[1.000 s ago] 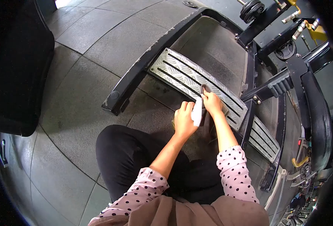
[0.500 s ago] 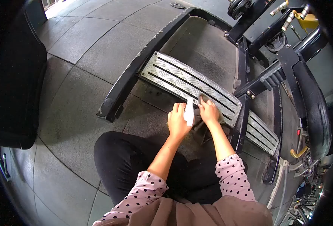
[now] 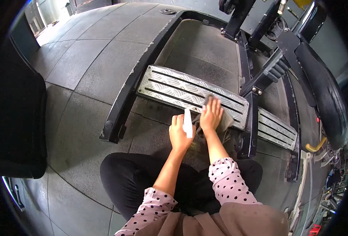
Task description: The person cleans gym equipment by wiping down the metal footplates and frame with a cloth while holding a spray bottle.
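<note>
My left hand (image 3: 180,133) is closed around a white spray bottle (image 3: 187,123); only its pale upper part shows above the fist, and the rest is hidden. Beside it, my right hand (image 3: 211,115) presses a grey-brown cloth (image 3: 225,121) against a silver diamond-patterned metal footplate (image 3: 174,83) with black strips. The fingers of that hand stretch forward over the cloth, whose loose end hangs past the plate's near edge. My left hand is just in front of this edge.
A black steel frame (image 3: 120,104) with chipped paint surrounds the footplate. A second footplate (image 3: 275,128) lies to the right, below a black padded seat (image 3: 325,92). On the left stands another dark pad (image 3: 22,114). Grey rubber tiles (image 3: 77,131) cover the floor.
My right hand has flattened, its fingers reaching farther over the cloth on the plate. The left hand has shifted slightly left and down with the spray bottle. The view has tilted up.
</note>
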### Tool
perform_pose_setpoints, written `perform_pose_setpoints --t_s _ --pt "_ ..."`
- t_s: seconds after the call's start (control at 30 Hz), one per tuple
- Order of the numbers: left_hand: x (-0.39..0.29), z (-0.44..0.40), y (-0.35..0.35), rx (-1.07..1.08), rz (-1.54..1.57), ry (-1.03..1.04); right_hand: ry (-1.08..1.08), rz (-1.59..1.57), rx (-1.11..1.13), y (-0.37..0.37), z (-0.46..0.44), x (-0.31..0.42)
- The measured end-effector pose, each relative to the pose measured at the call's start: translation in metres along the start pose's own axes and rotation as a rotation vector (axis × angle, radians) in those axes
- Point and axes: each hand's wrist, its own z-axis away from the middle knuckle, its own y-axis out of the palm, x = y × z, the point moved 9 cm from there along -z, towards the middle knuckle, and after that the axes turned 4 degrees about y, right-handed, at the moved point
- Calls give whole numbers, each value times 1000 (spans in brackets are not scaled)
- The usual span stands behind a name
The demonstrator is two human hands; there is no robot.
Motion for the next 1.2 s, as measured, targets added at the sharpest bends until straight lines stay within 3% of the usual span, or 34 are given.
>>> perform_pose_setpoints --t_s 0.13,0.17,0.33,0.4,0.5,0.53,0.6,0.67,0.73,0.8,0.97,1.2 --pt "-2 1 -1 13 -4 6 332 -1 -180 -11 20 -72" --pt "-4 1 0 16 2 6 324 -42 -260 -12 21 -79" --pt "1 -1 2 8 -42 7 353 81 -215 -41 19 -58" --pt "5 1 5 26 -27 -26 280 -75 -208 -25 10 -65" --pt "7 0 5 25 -29 -41 186 -369 -500 -42 2 -70" --pt "5 0 4 6 -31 -4 278 -451 -421 -35 -7 -77" --pt "0 -1 3 4 -27 -4 224 -681 -570 -42 -11 -66" --pt "1 -1 3 17 -21 -24 205 -932 -333 -72 -14 -15" --pt "2 -2 5 26 -24 -23 -230 -656 -370 -62 -18 39" --pt "3 -2 7 35 -37 7 -422 -207 -24 -16 -4 79" --pt "3 0 4 31 -27 -35 -469 -125 -51 -9 -26 77" --pt "1 0 4 27 -28 6 -196 -125 -64 7 -110 64"
